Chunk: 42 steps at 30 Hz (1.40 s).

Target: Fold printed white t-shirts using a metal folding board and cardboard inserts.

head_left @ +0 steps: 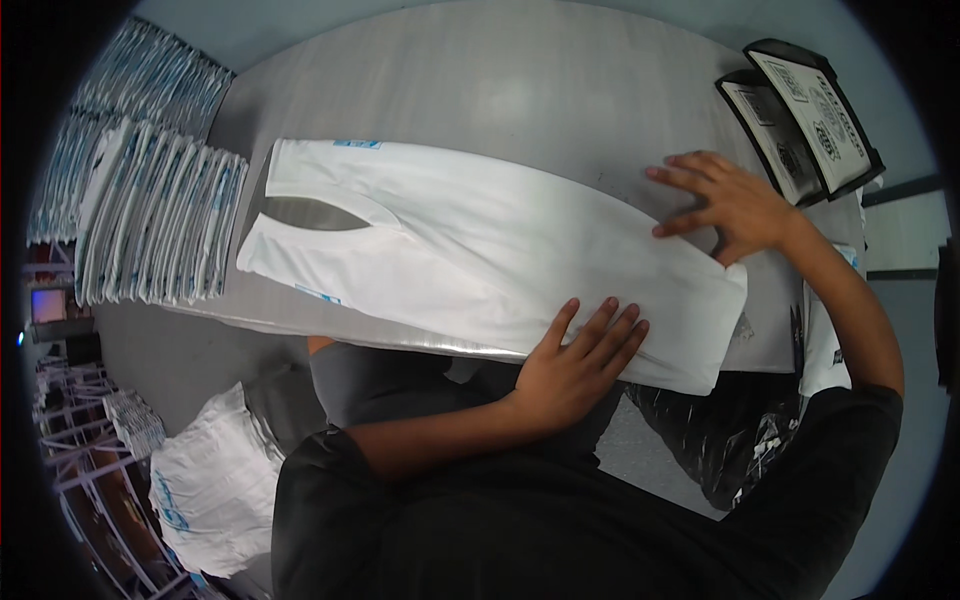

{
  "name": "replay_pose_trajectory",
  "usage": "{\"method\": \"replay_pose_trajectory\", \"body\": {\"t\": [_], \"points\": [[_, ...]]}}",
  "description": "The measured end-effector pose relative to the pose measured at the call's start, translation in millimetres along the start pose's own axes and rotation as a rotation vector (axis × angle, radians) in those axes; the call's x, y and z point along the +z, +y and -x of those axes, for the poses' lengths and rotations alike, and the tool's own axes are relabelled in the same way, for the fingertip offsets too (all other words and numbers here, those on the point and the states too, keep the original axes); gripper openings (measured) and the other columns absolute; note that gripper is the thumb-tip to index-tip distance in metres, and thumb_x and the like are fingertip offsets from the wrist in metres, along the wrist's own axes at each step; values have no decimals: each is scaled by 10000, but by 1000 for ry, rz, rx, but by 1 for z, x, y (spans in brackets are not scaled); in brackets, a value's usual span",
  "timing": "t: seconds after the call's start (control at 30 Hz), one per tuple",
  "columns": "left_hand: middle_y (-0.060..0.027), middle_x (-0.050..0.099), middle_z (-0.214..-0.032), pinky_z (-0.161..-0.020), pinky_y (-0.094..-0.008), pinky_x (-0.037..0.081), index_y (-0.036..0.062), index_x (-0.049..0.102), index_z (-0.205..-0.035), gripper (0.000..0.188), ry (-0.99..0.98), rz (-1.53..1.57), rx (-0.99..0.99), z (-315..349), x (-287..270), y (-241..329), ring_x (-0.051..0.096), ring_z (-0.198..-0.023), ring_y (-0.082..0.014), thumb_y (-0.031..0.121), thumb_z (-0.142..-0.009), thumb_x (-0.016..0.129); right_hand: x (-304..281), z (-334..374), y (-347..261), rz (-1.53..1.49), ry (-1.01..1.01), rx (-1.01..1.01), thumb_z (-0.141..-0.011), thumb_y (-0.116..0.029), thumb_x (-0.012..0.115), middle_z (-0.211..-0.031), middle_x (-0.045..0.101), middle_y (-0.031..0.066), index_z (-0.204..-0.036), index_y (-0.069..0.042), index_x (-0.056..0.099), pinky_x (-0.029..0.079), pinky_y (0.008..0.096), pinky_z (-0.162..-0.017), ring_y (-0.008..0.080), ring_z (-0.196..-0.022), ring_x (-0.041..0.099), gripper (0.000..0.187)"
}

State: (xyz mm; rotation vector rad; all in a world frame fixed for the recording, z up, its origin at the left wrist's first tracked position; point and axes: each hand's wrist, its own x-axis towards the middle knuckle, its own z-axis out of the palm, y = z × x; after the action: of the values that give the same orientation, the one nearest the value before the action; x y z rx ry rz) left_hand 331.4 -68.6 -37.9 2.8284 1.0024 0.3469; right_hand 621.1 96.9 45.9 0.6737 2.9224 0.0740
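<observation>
Soft, cool light fell from unseen source; white cloth [480, 230] looked bright, folds faintly shaded. Table [430, 70] gleamed along near edge. Black shirt [450, 530] lost detail. Fisheye bent edges; rim went black; far-left rack [100, 490] looked dim, soft.

wht garment [520, 240] on gry tbl [450, 75]

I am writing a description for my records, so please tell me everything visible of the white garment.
The white garment looks like smooth, soft cloth. It lies lengthwise on the grey table, mostly flat with light wrinkles, its near right corner overhanging the edge. Its left end divides into two leg-like parts with a gap between, each bearing a small blue patch. The left hand rests spread on it; the right hand is at its far edge, thumb seemingly touching.
</observation>
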Motion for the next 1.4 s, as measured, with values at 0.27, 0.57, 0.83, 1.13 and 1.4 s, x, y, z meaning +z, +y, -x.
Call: {"method": "replay_pose_trajectory", "body": {"t": [0.27, 0.57, 0.83, 1.13, 1.4], "points": [[-103, 449, -1525, -1164, -489, 289, 104, 420, -1511, 667, -59, 335, -202, 7, -35, 5, 412, -1415, -284, 151, -878, 624, 14, -38, -10, -351, 75, -219, -811, -258, 727, -1326, 646, 90, -1122, -172, 715, 489, 420, -1009, 288, -1237, 598, 322], [-96, 558, -1383, -1034, -347, 482, 18, 400, -1441, 439, 536, 2052, -1037, 36, -21, 0, 579, -1209, -183, -30, -1012, 483, -13, -180, -7, -666, -473, 431, -916, -326, 686, -665, 595, 104, -885, -6, 675, 502, 401, -703, 261, -659, 598, 322], [-104, 485, -1463, -1132, -455, 409, 89, 324, -1493, 475, 600, 2525, -1107, 35, -38, -13, 503, -1336, -269, 227, -1073, 498, 6, -146, -14, -1018, -56, 320, -1033, -208, 563, -636, 498, -14, -954, 7, 649, 400, 293, -595, 89, -614, 431, 244], [-97, 480, -1461, -1110, -477, 411, 107, 334, -1443, 485, 275, 2406, -1044, 71, -52, -14, 520, -1302, -262, 263, -1044, 560, -21, -146, -64, -603, -69, 739, -974, -217, 634, -891, 667, 76, -1135, -20, 617, 466, 337, -755, 197, -817, 613, 255], [-128, 508, -1452, -1117, -463, 386, 69, 492, -1408, 550, 225, 409, 36, 105, -71, -70, 516, -1324, -286, 163, -892, 658, 8, -172, -115, -268, 180, 196, -942, -405, 648, -1622, 316, 110, -1554, -110, 332, 186, 496, -1230, 268, -1512, 270, 750]]}}
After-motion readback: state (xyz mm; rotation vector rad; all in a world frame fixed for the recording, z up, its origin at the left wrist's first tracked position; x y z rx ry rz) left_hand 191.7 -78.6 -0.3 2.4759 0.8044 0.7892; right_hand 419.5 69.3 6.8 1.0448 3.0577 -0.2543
